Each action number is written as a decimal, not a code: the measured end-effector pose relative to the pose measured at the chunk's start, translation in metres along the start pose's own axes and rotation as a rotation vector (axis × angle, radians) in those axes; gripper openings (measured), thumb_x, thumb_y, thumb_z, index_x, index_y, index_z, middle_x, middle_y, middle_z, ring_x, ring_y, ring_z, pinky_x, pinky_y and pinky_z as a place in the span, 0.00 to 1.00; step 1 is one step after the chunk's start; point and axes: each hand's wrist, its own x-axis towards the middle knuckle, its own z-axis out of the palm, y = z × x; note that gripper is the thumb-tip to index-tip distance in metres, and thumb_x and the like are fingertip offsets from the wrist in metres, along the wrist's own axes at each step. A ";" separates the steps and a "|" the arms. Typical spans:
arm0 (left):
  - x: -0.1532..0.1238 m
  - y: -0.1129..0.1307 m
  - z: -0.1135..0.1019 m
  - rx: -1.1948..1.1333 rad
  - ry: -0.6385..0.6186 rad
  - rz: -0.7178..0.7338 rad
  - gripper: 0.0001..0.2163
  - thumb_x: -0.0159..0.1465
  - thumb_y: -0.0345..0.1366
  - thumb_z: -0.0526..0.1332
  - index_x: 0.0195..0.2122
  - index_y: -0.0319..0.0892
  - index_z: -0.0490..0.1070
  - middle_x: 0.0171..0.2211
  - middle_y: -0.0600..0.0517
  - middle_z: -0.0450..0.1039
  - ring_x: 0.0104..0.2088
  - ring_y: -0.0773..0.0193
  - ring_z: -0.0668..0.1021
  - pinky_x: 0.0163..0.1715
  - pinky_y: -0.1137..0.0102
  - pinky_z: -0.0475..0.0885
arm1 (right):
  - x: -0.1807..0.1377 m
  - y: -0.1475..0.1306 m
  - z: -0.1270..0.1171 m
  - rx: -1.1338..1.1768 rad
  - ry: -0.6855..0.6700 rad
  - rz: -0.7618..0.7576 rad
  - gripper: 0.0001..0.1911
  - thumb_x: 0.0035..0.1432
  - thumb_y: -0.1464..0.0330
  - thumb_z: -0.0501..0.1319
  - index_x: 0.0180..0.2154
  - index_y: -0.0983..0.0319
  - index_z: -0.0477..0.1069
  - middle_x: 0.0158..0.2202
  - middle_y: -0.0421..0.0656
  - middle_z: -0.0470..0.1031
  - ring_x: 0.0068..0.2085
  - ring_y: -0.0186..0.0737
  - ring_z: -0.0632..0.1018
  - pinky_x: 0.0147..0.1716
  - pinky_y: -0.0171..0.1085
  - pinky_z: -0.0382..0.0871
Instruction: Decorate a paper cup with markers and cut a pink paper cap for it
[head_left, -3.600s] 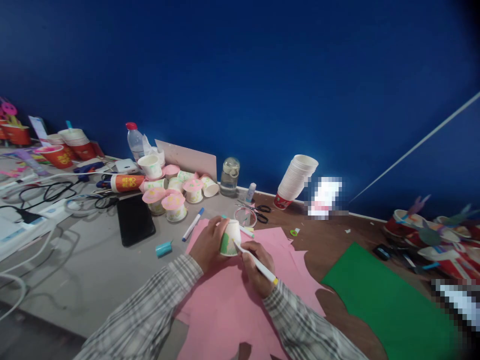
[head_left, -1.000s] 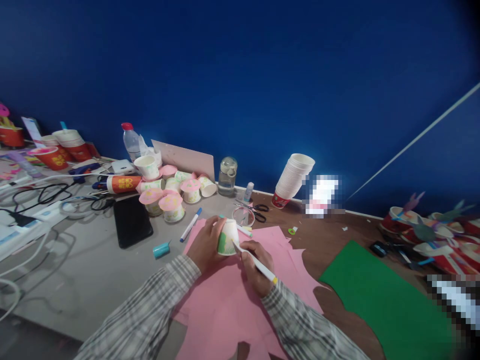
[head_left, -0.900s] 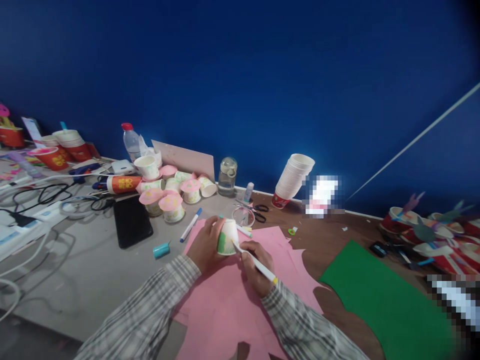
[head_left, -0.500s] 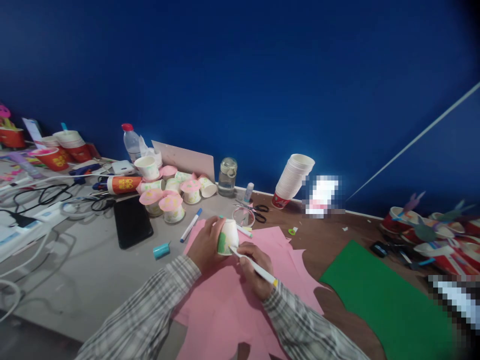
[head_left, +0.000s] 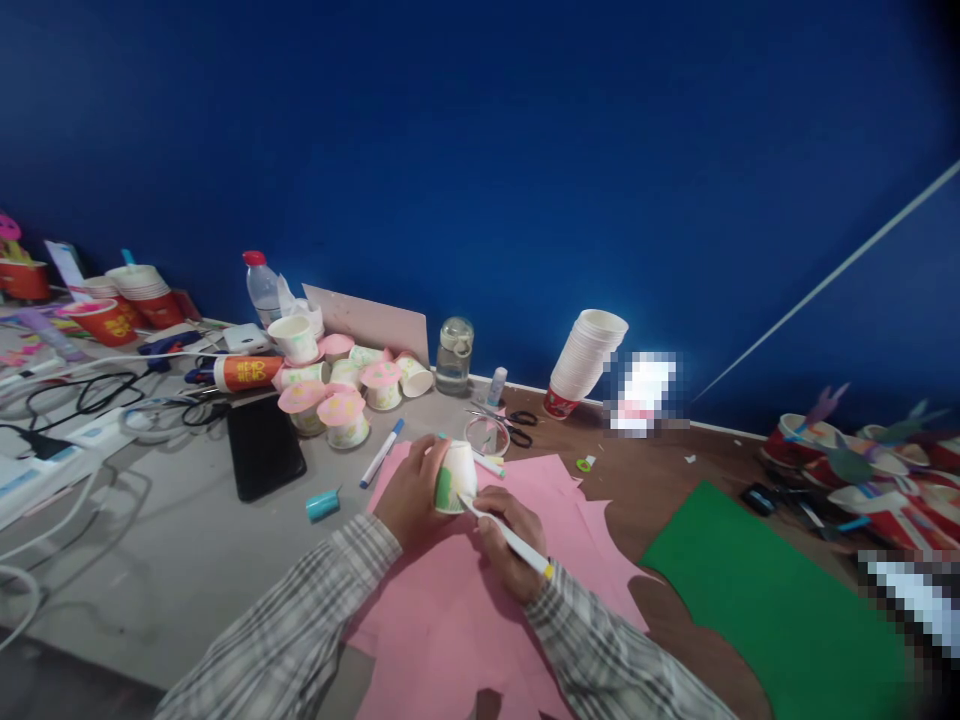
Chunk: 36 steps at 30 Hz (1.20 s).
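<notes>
My left hand [head_left: 414,495] is closed around a white paper cup [head_left: 463,468] with green colouring on its side. In my right hand [head_left: 514,540] is a white marker pen [head_left: 517,543] with a yellow end, its tip against the cup's wall near the lower edge. Both hands are over cut sheets of pink paper [head_left: 457,620]. Just behind the cup, another marker [head_left: 491,465] lies partly hidden. A blue-capped marker [head_left: 381,455] rests to the left of my left hand.
Small decorated cups [head_left: 345,420] with pink paper tops cluster at back left, by a black phone [head_left: 266,448]. A glass jar [head_left: 454,358], scissors [head_left: 519,428] and a leaning cup stack [head_left: 585,362] stand or lie behind. Green sheet [head_left: 780,600] lies right; cables [head_left: 82,480] left.
Almost nothing differs. The marker in my right hand has shifted very slightly, its tip still at the cup; my left hand keeps its grip.
</notes>
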 end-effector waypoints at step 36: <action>0.000 -0.002 0.000 0.000 -0.009 0.022 0.36 0.47 0.45 0.64 0.54 0.41 0.49 0.47 0.41 0.60 0.49 0.47 0.65 0.47 0.52 0.66 | -0.002 0.002 -0.001 0.001 0.059 0.019 0.08 0.48 0.74 0.56 0.31 0.59 0.72 0.28 0.41 0.74 0.28 0.39 0.76 0.25 0.33 0.70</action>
